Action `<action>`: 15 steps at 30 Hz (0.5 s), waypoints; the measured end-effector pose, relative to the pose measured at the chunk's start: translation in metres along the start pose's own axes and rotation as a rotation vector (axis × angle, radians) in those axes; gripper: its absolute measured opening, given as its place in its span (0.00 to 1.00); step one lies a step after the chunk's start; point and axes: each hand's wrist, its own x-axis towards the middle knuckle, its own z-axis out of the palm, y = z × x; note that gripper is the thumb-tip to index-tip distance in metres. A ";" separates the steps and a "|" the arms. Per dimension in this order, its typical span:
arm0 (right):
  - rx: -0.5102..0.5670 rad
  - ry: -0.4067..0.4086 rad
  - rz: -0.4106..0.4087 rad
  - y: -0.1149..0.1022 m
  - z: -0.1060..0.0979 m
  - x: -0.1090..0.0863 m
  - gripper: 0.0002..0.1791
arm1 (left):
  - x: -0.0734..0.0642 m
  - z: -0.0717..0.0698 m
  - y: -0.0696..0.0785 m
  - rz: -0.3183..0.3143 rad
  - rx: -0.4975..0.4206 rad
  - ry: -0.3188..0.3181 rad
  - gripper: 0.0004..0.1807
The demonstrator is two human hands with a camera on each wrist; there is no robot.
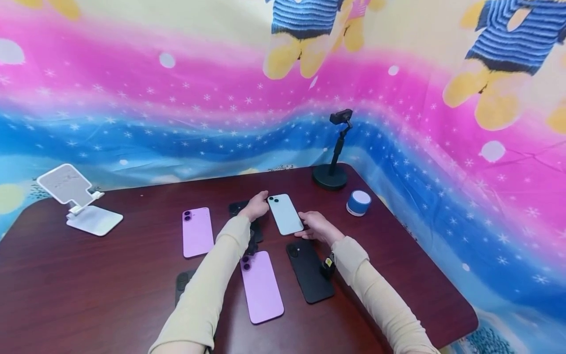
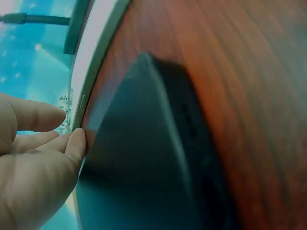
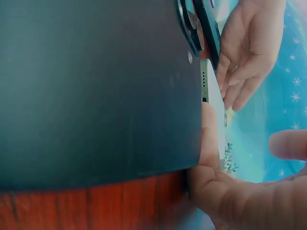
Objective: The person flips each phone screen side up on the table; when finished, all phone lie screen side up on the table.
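Note:
A pale mint-white phone [image 1: 285, 215] lies back up on the table between my hands, its two camera lenses at the far left. My left hand [image 1: 255, 206] is at its upper left corner; in the left wrist view, fingertips [image 2: 76, 141] meet its side edge while the thumb stands a little off. My right hand [image 1: 322, 227] is at its lower right corner. One finger [image 3: 207, 134] lies along the bottom edge in the right wrist view, the thumb raised apart. A black phone [image 1: 238, 208] lies partly hidden under my left hand and wrist.
Nearer me lie a purple phone [image 1: 263, 290] and a black phone [image 1: 309, 275]. Another purple phone [image 1: 197, 233] and a partly covered dark phone [image 1: 182, 282] are left. A white folding stand [image 1: 95, 220], a black stand [image 1: 329, 178] and a blue-white cylinder [image 1: 358, 203] sit further out on the table [image 1: 110, 280].

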 end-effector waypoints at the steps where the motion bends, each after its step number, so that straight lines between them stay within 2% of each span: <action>1: -0.003 -0.005 -0.007 0.000 0.000 0.000 0.32 | 0.000 0.000 0.000 0.013 0.031 -0.005 0.37; 3: -0.007 -0.015 -0.018 0.000 0.001 -0.001 0.32 | -0.008 -0.004 0.010 0.000 0.060 -0.028 0.36; 4: -0.007 -0.020 -0.018 0.000 0.002 -0.001 0.31 | 0.000 -0.003 0.001 -0.002 0.072 -0.035 0.36; 5: -0.007 -0.024 -0.017 0.000 0.002 -0.001 0.31 | -0.002 -0.004 0.002 0.014 0.078 -0.036 0.36; 8: -0.009 -0.023 -0.016 0.000 0.004 -0.002 0.31 | -0.007 -0.006 0.005 -0.007 0.054 -0.032 0.34; 11: -0.019 -0.006 -0.026 0.000 0.005 -0.002 0.30 | 0.004 -0.001 -0.008 0.013 0.039 0.014 0.31; 13: -0.044 0.006 -0.042 0.000 0.006 -0.001 0.30 | 0.002 0.000 -0.001 -0.042 0.027 0.004 0.29; 15: -0.066 0.016 -0.052 0.001 0.007 -0.001 0.29 | -0.003 0.000 0.004 -0.037 0.004 0.012 0.28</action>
